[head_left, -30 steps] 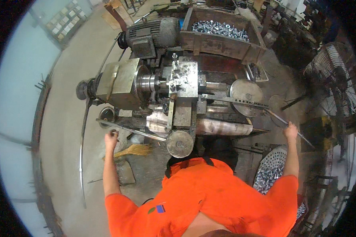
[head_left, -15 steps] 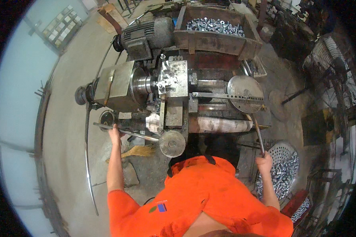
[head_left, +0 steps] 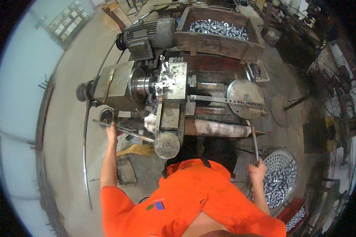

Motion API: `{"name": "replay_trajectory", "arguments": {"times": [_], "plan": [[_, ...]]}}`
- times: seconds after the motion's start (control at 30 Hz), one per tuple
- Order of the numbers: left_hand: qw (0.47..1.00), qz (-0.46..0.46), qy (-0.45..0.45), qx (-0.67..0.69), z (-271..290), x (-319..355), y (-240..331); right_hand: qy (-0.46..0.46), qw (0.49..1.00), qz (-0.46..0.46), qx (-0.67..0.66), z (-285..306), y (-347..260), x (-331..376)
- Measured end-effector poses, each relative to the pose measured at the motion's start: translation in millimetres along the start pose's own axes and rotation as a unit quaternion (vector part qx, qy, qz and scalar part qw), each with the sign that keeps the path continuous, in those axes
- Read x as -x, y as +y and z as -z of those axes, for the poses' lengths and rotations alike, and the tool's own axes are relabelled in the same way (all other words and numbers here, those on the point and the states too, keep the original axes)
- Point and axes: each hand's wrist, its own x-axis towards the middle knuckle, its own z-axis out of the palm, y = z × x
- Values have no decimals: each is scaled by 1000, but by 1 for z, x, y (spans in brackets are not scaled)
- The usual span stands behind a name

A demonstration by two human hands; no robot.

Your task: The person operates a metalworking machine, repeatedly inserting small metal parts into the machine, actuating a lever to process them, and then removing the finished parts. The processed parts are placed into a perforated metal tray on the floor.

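Note:
My left hand [head_left: 112, 132] is closed round a long steel lever [head_left: 135, 136] near its far-left end. This lever runs to a round metal disc [head_left: 167, 145] at the front of the lathe's tool slide. On the right, my right hand [head_left: 257, 172] grips a second lever [head_left: 254, 138] that comes from under a larger disc [head_left: 245, 98]. A drilled flat bar [head_left: 221, 100] links that disc to the slide. The tool block [head_left: 174, 81] sits close beside the spindle chuck [head_left: 140, 85]. Any workpiece between them is too small to make out.
Behind the lathe are an electric motor [head_left: 146, 37] and a wooden box [head_left: 221, 42] of shiny metal parts. A perforated basket [head_left: 273, 161] of similar parts stands by my right arm, with a red container [head_left: 292, 209] nearer. Farther right is a fan [head_left: 332, 75]. A straw broom [head_left: 136, 150] lies at left.
My right hand has moved slightly left and nearer my body, swinging its lever with it. The left lever has tilted slightly, my hand still on it. The whole view has shifted a little.

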Motion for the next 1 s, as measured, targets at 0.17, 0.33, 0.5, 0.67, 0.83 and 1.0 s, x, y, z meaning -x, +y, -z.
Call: {"name": "replay_trajectory", "arguments": {"times": [0.17, 0.33, 0.5, 0.67, 0.83, 1.0], "plan": [[999, 20, 13, -30, 1, -3, 0, 68, 969, 39, 236, 43, 46, -73], [1000, 1, 5, -4, -6, -9, -16, 141, 925, 37, 350, 73, 62, -193], [991, 59, -41, 111, 19, 2, -1, 266, 915, 111, 283, 34, 18, -176], [949, 1, -90, -301, 72, -40, -117, 242, 950, 176, 90, -7, 0, -106], [746, -155, -148, -631, 14, -13, -108, 144, 981, 128, -5, -30, -2, -75], [838, 1, 29, -544, -33, 14, -138, 77, 989, 119, -32, -31, -39, -65]]}}
